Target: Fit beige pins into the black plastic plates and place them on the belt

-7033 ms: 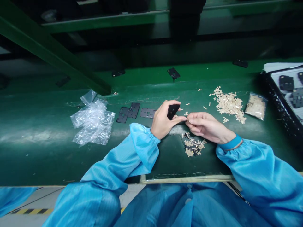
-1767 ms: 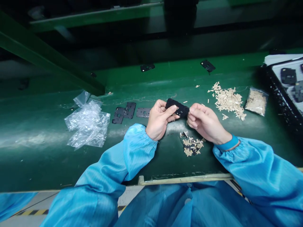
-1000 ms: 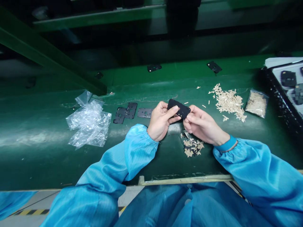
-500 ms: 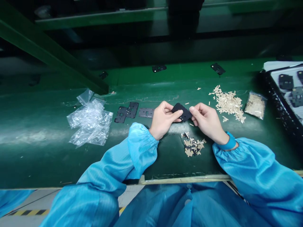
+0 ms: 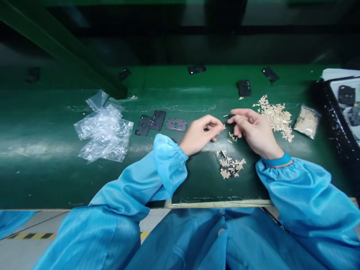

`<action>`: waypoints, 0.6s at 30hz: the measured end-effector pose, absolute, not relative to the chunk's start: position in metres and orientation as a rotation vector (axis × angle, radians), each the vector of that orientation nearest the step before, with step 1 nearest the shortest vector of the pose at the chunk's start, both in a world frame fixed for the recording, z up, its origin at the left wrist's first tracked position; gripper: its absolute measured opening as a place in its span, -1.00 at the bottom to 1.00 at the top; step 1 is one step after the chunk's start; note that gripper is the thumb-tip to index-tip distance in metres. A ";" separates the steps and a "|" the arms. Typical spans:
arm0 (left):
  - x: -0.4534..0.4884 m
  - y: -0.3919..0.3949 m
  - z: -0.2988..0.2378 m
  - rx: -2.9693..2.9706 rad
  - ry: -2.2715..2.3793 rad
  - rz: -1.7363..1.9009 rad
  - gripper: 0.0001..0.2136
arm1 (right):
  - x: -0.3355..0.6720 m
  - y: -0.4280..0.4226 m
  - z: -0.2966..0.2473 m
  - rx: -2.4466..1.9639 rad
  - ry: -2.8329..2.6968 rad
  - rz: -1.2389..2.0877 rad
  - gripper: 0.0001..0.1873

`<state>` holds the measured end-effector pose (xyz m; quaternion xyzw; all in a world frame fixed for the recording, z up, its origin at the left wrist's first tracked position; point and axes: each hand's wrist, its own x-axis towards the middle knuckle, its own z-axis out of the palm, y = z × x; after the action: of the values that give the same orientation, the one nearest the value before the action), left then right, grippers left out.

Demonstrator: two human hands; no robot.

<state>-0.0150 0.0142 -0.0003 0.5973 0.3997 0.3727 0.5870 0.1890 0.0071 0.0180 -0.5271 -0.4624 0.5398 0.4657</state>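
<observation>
My left hand point(image 5: 201, 134) is closed in a pinch, with a small beige T-shaped piece point(image 5: 224, 126) at its fingertips. Facing it, my right hand point(image 5: 251, 131) hovers over the bench with fingers loosely apart and nothing visible in them. Below and between the hands lie a few loose beige pieces point(image 5: 232, 136). Nearer to me is a small heap of mixed beige and black pieces point(image 5: 231, 167). Beyond my right hand a black plate point(image 5: 244, 87) lies flat. To the left of my left hand is another flat black plate point(image 5: 176, 125) with cut-outs.
A large pile of beige pieces point(image 5: 277, 117) and a filled clear bag point(image 5: 307, 122) lie right, beside a black-rimmed tray point(image 5: 334, 123). Clear plastic bags point(image 5: 105, 131) and overlapping black plates point(image 5: 158, 120) lie left. A green post point(image 5: 92, 71) rises behind.
The black plate that both hands held now lies farther back on the bench, right of centre. My hands have parted from it, and a beige piece shows at my left fingertips.
</observation>
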 end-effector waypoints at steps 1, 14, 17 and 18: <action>-0.018 0.014 0.001 1.590 0.828 0.751 -0.89 | 0.190 0.005 0.017 -1.323 -1.168 1.306 -0.69; -0.026 0.015 0.002 1.842 0.722 0.554 -0.88 | 0.191 -0.002 0.023 -1.374 -1.364 1.357 -0.71; -0.022 0.013 0.006 1.510 0.854 0.519 -0.88 | 0.194 -0.005 0.029 -1.363 -1.578 1.489 -0.61; -0.021 0.012 0.007 1.432 0.873 0.525 -0.87 | 0.195 -0.006 0.030 -1.361 -1.647 1.528 -0.59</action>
<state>-0.0212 0.0125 0.0069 0.6272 0.3825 0.2301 0.6382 0.1948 -0.0059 0.0305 -0.5011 -0.6063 0.5626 0.2547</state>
